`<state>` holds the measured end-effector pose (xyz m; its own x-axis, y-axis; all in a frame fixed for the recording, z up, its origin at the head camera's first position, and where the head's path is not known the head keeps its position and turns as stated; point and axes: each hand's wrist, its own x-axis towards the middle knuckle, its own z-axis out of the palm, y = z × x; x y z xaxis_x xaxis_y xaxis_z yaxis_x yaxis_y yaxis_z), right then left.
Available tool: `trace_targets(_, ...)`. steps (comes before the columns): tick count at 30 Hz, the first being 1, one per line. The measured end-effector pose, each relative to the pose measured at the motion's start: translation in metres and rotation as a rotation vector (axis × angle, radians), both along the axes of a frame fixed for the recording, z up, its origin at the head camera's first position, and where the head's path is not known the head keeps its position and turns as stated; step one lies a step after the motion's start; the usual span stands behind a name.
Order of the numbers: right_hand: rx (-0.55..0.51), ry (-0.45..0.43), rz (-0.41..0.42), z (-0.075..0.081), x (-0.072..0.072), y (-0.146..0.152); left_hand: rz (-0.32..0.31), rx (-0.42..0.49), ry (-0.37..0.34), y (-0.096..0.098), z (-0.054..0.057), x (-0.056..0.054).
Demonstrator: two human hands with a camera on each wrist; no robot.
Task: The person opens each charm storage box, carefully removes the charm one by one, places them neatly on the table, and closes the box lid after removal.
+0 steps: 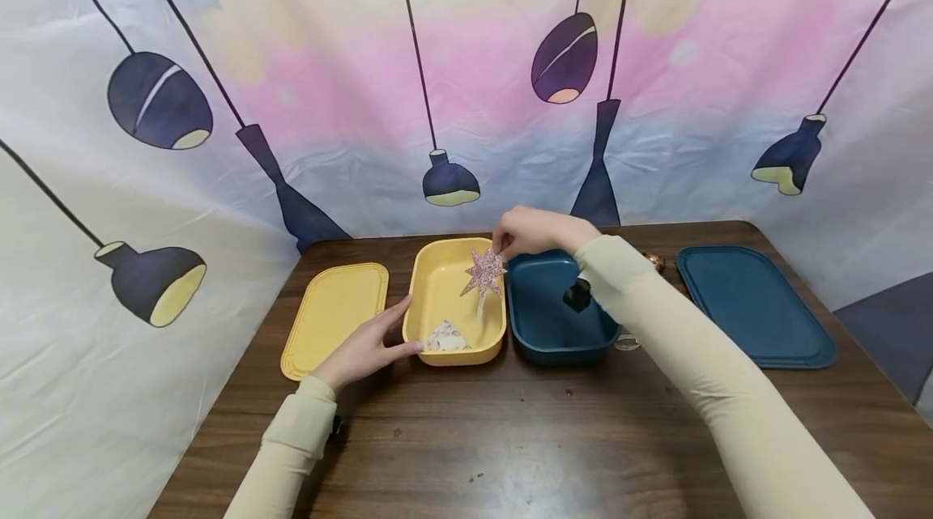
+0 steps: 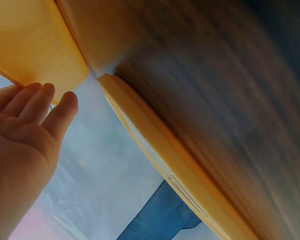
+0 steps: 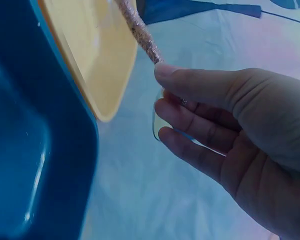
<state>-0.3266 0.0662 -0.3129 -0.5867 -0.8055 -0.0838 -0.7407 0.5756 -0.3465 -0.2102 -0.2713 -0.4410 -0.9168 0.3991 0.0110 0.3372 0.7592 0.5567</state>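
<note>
Between thumb and fingers my right hand [image 1: 526,231] pinches one point of a pink glitter star [image 1: 484,271], which hangs over the yellow box [image 1: 417,292]. From the right wrist the star [image 3: 142,35] shows nearly edge-on, its tip in the pinch. My left hand [image 1: 367,350] rests against the left wall of that box, thumb along the near corner, fingers straight; the left wrist view shows its fingertips [image 2: 49,90] at the yellow wall. Inside the box, at its near end, lies a whitish piece with a floral-looking pattern [image 1: 446,336].
A dark blue box [image 1: 564,355] stands right beside the yellow one. The yellow lid [image 1: 337,312] lies on the left and the blue lid [image 1: 758,304] on the right. Behind the right forearm, a small brown shiny thing [image 1: 656,261] and a clear piece [image 1: 627,342] partly show.
</note>
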Motion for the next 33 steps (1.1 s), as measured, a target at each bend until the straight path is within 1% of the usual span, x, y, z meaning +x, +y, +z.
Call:
trace_targets(2, -0.025, 0.0, -0.012, 0.005, 0.003, 0.011, -0.002, 0.002, 0.0, 0.0, 0.001, 0.0)
trace_targets(7, -0.062, 0.032, -0.057, 0.015, 0.009, 0.039, -0.016, 0.003, 0.007, 0.002, 0.001, 0.002)
trace_targets(12, -0.116, 0.081, -0.105, 0.017, 0.011, 0.075, -0.014, -0.001, 0.006, 0.003, 0.0, 0.001)
trace_targets(14, -0.138, 0.087, -0.125, 0.017, 0.013, 0.09, -0.015, 0.001, 0.006, 0.004, 0.0, 0.001)
trace_targets(17, -0.158, 0.077, -0.178, 0.018, 0.018, 0.113, -0.019, 0.001, 0.005, 0.004, 0.0, 0.001)
trace_targets(21, -0.165, 0.075, -0.236, 0.016, 0.027, 0.139, -0.019, 0.0, 0.015, 0.003, 0.0, 0.001)
trace_targets(25, -0.17, 0.101, -0.264, 0.012, 0.035, 0.162, -0.023, 0.005, 0.04, 0.002, 0.0, 0.001)
trace_targets(27, -0.174, 0.103, -0.286, 0.01, 0.04, 0.174, -0.035, 0.007, 0.049, 0.002, 0.0, 0.001)
trace_targets(33, -0.163, 0.111, -0.364, 0.001, 0.053, 0.201, -0.036, 0.009, 0.032, 0.002, 0.002, 0.001)
